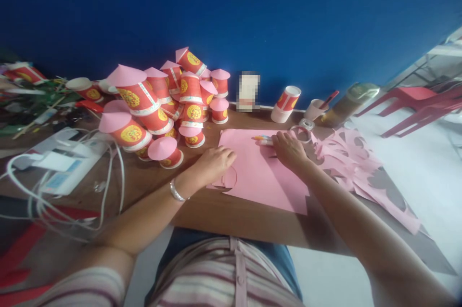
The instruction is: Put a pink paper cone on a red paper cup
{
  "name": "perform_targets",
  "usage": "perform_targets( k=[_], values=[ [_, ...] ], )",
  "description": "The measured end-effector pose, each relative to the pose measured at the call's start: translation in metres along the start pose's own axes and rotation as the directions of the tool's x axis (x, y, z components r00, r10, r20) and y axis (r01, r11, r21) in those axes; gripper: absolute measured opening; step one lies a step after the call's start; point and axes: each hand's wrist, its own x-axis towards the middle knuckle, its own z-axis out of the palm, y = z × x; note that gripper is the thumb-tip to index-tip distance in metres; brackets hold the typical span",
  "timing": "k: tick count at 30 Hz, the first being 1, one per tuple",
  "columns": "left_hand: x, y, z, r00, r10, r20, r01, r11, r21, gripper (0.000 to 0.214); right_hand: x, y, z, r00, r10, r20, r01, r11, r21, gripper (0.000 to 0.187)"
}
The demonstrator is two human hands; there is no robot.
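Note:
A sheet of pink paper (267,177) lies flat on the brown table before me. My left hand (217,163) rests at its left edge with fingers curled together; whether something is in them is hidden. Beside that hand are a drawn curved line and some small cut pink pieces (228,180). My right hand (289,149) is closed over the upper right of the sheet, and its fingers hide what they may hold. Next to its fingertips lie an orange-and-blue pen (260,137) and a white pen-like item (266,143). A small dark tip shows below them.
Red paper cups with pink cone tops (163,150) are piled at the left. A power strip (67,174) with white cables lies nearer. Pink paper offcuts (346,158), a tape roll (302,134), stacked cups (287,104) and a bottle (352,102) stand or lie at the right.

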Motion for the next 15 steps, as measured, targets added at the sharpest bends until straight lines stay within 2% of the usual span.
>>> perform_targets(
  k=[4, 10, 13, 15],
  values=[
    [0.003, 0.002, -0.003, 1.000, -0.004, -0.014, 0.005, 0.999, 0.041, 0.023, -0.004, -0.001, -0.003, 1.000, 0.012, -0.007, -0.012, 1.000, -0.005, 0.031],
    [-0.002, 0.003, -0.016, 0.991, 0.014, -0.135, -0.004, 0.997, 0.075, 0.020, -0.012, 0.005, -0.009, 0.997, 0.070, -0.023, -0.070, 0.997, 0.018, 0.032],
    [-0.015, 0.008, -0.023, 0.993, 0.042, -0.111, -0.033, 0.996, 0.086, 0.017, -0.018, 0.004, -0.010, 0.995, 0.091, -0.031, -0.089, 0.994, 0.070, 0.031],
    [-0.026, 0.013, -0.025, 0.997, 0.031, -0.077, -0.024, 0.996, 0.090, 0.016, -0.024, 0.000, -0.009, 0.997, 0.060, -0.049, -0.054, 0.993, 0.105, 0.031]
  ],
)
